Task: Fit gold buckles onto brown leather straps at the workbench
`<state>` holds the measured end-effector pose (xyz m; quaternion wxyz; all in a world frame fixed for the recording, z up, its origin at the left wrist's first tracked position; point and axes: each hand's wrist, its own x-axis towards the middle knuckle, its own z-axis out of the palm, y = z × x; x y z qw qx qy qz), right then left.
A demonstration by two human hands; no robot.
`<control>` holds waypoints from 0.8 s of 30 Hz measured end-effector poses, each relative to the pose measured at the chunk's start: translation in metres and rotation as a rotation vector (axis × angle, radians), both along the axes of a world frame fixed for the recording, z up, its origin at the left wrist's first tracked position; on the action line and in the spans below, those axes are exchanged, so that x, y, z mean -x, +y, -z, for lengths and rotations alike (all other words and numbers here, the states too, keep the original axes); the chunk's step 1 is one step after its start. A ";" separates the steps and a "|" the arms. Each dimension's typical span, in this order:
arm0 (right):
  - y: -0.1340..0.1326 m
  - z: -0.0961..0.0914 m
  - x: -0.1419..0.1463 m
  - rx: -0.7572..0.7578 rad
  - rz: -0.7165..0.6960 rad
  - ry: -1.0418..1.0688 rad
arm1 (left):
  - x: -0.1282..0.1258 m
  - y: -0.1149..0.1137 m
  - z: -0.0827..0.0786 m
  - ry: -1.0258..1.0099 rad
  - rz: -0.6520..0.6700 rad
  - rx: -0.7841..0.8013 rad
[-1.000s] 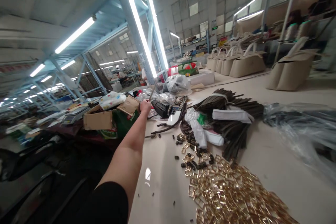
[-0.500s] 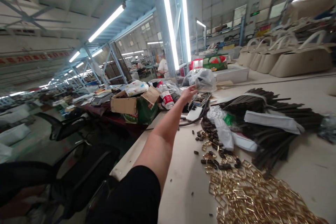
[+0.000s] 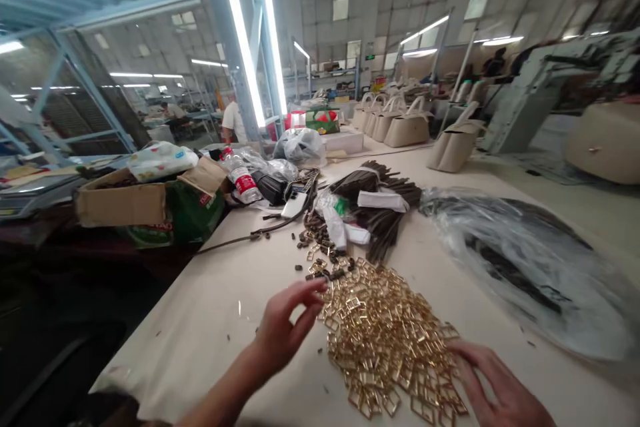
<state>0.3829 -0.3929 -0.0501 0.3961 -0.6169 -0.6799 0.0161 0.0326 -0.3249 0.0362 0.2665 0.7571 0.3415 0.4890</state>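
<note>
A heap of gold metal square buckles [image 3: 387, 340] lies on the pale worktable [image 3: 210, 327] in front of me. My left hand [image 3: 287, 327] hovers at the heap's left edge with its fingers spread and curled, holding nothing I can see. My right hand [image 3: 497, 387] rests flat on the heap's right edge, fingers stretched out. Behind the heap lie small dark metal pieces [image 3: 320, 250] and a bundle of dark brown straps [image 3: 385, 203] wrapped in white paper.
An open cardboard box [image 3: 145, 203] stands at the table's left edge, with a plastic bottle [image 3: 240, 180] and clear bags beside it. A big clear plastic bag [image 3: 520, 260] lies on the right. Beige handbags [image 3: 407, 127] stand at the back. A person in white [image 3: 233, 121] works far off.
My left arm, stretched out toward the box and bottle before, has drawn back to the buckle heap with the hand open. My right hand has come into view on the heap.
</note>
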 end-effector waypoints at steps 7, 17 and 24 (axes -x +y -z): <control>0.135 -0.029 0.011 0.513 0.148 0.420 | 0.029 -0.082 0.087 0.169 -0.144 -0.128; 0.280 -0.023 0.050 0.733 0.329 0.331 | 0.033 -0.101 0.114 0.413 -0.226 -0.357; 0.301 -0.021 0.056 0.728 0.393 0.340 | 0.030 -0.109 0.126 0.451 -0.314 -0.334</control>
